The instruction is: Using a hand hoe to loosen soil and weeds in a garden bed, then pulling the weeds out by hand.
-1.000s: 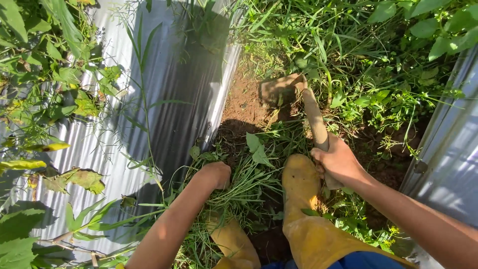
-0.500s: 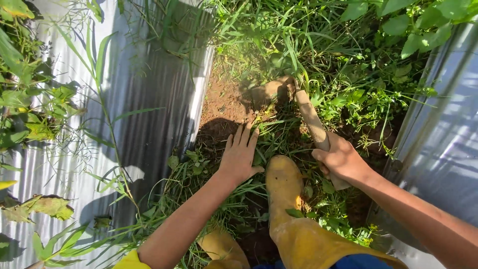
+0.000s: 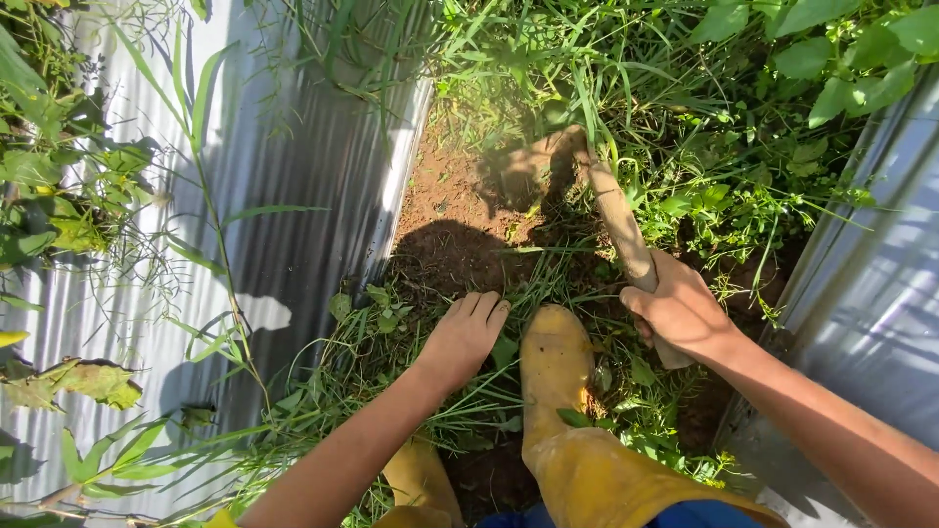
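Down in the head view, the right hand is gripping the hoe, fingers wrapped tight round its handle, the blade lying on bare soil ahead. The left hand is pressing into cut grass, fingers curling loosely, holding nothing firmly. A yellow boot is standing between both hands, beside the metal sheet.

My left hand presses cut grass; my right hand grips the hoe handle, blade seemingly in soil.
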